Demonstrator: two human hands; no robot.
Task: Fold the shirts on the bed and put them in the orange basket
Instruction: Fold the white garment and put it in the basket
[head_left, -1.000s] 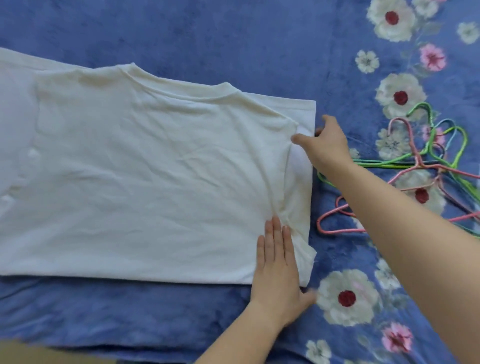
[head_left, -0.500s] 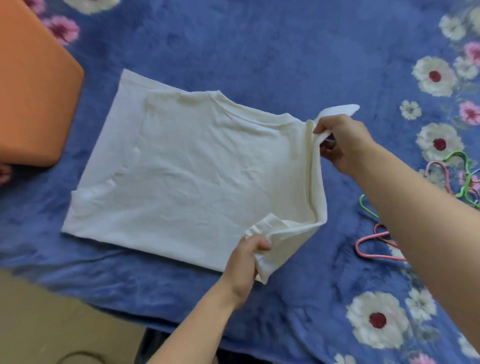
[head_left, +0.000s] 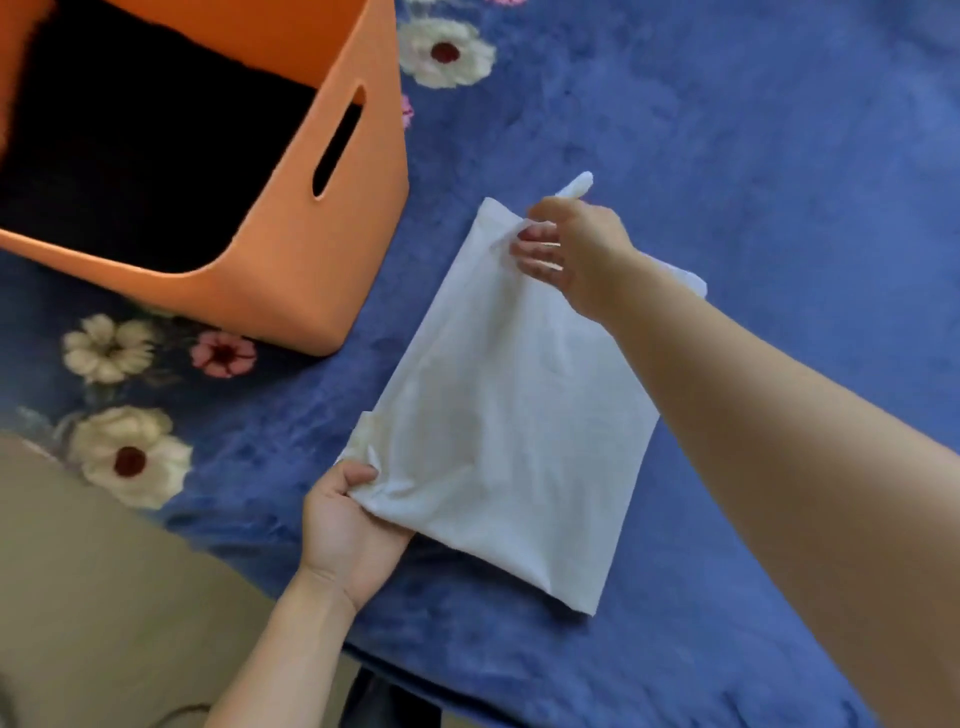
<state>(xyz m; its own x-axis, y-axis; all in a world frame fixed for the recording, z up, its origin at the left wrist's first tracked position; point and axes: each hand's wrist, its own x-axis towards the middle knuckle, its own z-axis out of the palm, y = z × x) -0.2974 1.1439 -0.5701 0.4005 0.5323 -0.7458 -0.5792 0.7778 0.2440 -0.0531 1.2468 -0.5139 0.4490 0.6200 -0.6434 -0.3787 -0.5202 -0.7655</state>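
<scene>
A white shirt (head_left: 509, 415) lies folded into a narrow rectangle on the blue flowered bed cover (head_left: 727, 156). My left hand (head_left: 348, 525) grips its near left corner, thumb on top of the cloth. My right hand (head_left: 571, 249) pinches the far corner, and a bit of fabric sticks up above the fingers. The orange basket (head_left: 311, 270) stands at the upper left, close to the shirt's far corner, with dark clothing inside it.
The bed's near edge runs diagonally across the lower left, with beige floor (head_left: 104, 597) beyond it. Open blue cover stretches to the right and behind the shirt.
Both hands lifted the shirt's right side and carried it over to the left, halving the shirt. The view swung left, bringing the basket in and the hangers out of sight.
</scene>
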